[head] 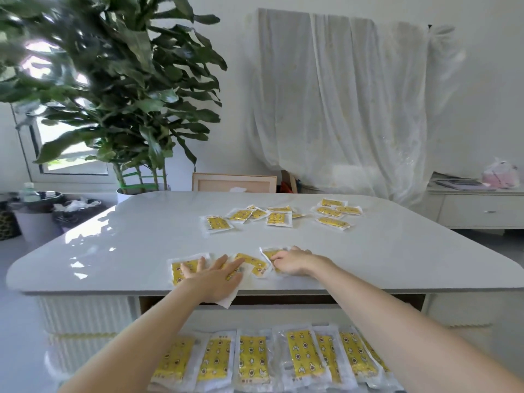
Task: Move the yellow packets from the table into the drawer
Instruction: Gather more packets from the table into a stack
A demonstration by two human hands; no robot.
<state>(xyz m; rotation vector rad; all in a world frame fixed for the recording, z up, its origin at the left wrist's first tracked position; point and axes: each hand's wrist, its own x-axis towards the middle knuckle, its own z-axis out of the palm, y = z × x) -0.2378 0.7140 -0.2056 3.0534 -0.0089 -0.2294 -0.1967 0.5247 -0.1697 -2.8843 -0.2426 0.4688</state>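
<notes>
White table (113,251) looks shiny and slick. Your left hand (215,275) lies spread flat on yellow packets (255,263) at the near edge; your right hand (292,265) pinches one. Pull too fast and they may miss the drawer (269,316) below.

Glossy smooth table (147,239); clear-plastic-wrapped packets (249,358).
</notes>
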